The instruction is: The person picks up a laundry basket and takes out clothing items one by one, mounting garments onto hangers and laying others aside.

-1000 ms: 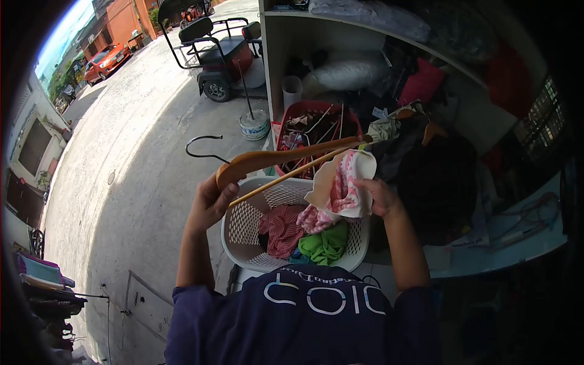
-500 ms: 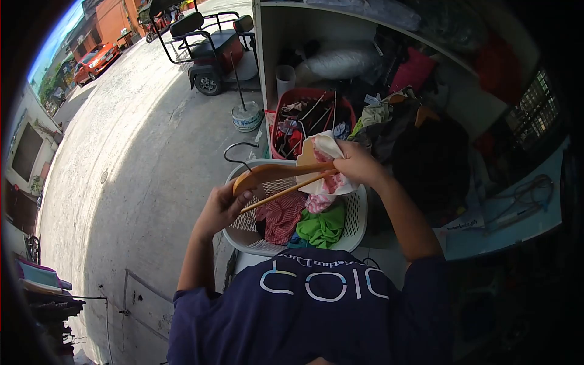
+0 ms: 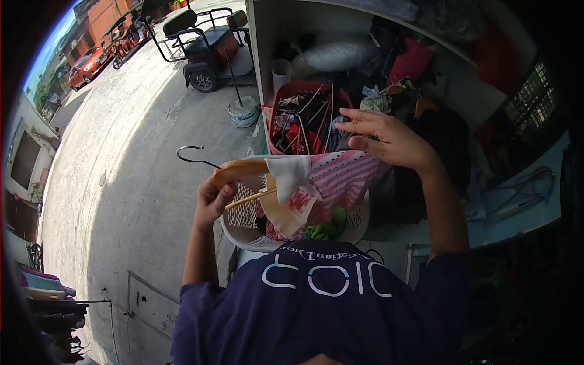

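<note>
My left hand (image 3: 214, 198) grips the left end of a wooden hanger (image 3: 243, 171), whose metal hook points to the left. A pink and white striped garment (image 3: 340, 176) with a white collar hangs over the hanger's right part. Above the garment's right end is my right hand (image 3: 383, 139), its fingers spread and holding nothing. Below them stands a white perforated laundry basket (image 3: 240, 234); green cloth (image 3: 328, 228) and red-striped cloth lie in it, partly covered by the garment.
A red basket (image 3: 277, 97) with hangers and clothes stands behind the white one. Dark clothes with an orange hanger (image 3: 426, 107) lie to the right. A pole in a round base (image 3: 243, 112), a parked vehicle (image 3: 210, 52) and a red car (image 3: 90, 66) are outside.
The pink garment has been spread over the hanger's right part. My right hand has let go, opened and moved up and right. My left hand has shifted slightly left with the hanger.
</note>
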The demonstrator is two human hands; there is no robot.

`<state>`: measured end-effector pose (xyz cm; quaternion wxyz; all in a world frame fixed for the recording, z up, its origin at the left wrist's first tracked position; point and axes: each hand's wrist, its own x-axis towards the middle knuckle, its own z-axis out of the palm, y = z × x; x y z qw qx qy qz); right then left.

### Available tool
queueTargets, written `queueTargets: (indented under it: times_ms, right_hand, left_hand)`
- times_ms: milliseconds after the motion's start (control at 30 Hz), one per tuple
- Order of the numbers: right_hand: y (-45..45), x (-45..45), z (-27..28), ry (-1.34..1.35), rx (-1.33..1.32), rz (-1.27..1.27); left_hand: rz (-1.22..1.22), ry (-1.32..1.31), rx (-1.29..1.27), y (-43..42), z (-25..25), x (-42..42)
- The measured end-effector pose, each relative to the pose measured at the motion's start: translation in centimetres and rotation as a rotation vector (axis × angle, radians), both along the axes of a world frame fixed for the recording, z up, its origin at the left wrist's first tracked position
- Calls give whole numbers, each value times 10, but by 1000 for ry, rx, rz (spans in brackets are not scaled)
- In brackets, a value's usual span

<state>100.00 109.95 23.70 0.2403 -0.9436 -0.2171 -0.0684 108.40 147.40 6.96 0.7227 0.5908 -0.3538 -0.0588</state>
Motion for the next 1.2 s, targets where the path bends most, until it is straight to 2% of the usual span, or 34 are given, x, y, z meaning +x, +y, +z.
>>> queueTargets:
  times_ms: [33, 133, 233, 333, 433, 467, 567, 600, 667, 767, 833, 900, 967, 1033, 1100, 1133, 1200]
  right_hand:
    - [-6, 3, -2, 118, 12, -6]
    - [-13, -9, 0, 759, 416, -185]
    - [-22, -10, -13, 903, 860, -122]
    - [-27, -8, 11, 546, 738, 12]
    - [22, -32, 63, -49, 488, 20]
    - [34, -40, 72, -231, 377, 8]
    - [62, -55, 85, -560, 50, -5]
    - [65, -56, 83, -586, -17, -24]
    - [62, -54, 81, -640, -61, -67]
    - [55, -57, 83, -647, -29, -170]
    - [49, -61, 84, -626, -30, -227]
    - [43, -60, 83, -604, -89, -245]
    - [53, -60, 93, -806, -395, -236]
    - [62, -62, 91, -736, -536, -156]
    - [67, -64, 75, -405, -508, -17]
    - [66, -63, 70, -377, -486, -52]
    - [64, -60, 61, -318, -442, -119]
  left_hand:
    - [2, -6, -33, 2, 1, 2]
    - [31, 15, -116, 8, 8, 3]
    - [108, -63, -162, 18, 12, 2]
    - [135, -154, -258, 29, 24, -3]
    - [-26, -145, -239, 40, 17, -11]
    - [-62, -48, -168, 38, 18, -10]
    - [-12, 75, 30, 22, -5, -1]
    - [33, -5, -16, 16, -11, -3]
    - [58, 28, -250, 11, -10, -5]
    - [42, 195, -451, -11, -21, -14]
    - [-47, 105, -248, -29, -9, -21]
    - [-47, 49, -337, -42, 12, -23]
    - [-109, 55, -381, -44, 21, -19]
    - [-114, -72, -248, -48, 24, -10]
    - [-87, -256, -183, -57, 40, -2]
    - [-106, -300, -156, -57, 47, 7]
    - [52, -175, -210, -70, 59, 7]
